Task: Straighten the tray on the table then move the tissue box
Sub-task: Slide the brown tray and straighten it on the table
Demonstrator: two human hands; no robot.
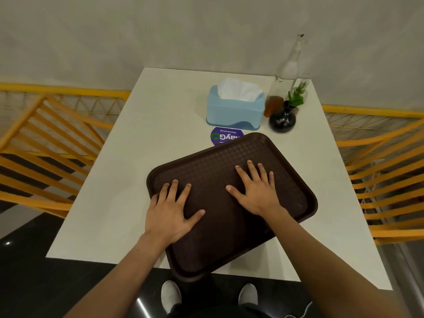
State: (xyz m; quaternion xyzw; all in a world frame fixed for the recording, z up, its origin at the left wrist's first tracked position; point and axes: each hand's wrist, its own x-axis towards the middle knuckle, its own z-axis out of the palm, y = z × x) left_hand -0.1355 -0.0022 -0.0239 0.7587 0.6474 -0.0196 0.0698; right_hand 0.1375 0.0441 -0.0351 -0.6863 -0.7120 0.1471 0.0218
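Tray (229, 203) lies askew on table (137, 145), one corner past the near edge; left hand (171, 214) and right hand (255, 191) press flat, fingers spread; straightening unfinished; tissue box (234, 111) unmoved beyond.

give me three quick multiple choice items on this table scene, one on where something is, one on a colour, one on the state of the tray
1. Where does the tissue box stand?
A. on the tray
B. on the table beyond the tray, left of the dark vase
C. on the floor

2. What colour is the tissue box?
A. light blue
B. red
C. yellow

3. How does the tray lie?
A. square with the table edges
B. skewed, its near corner past the table edge
C. upside down on a chair

Answers
1. B: the box sits on the white table behind the tray, with the dark vase on its right.
2. A: its shell is pale blue, with white tissue on top.
3. B: the tray sits at an angle under the left hand and right hand, both flat on it.
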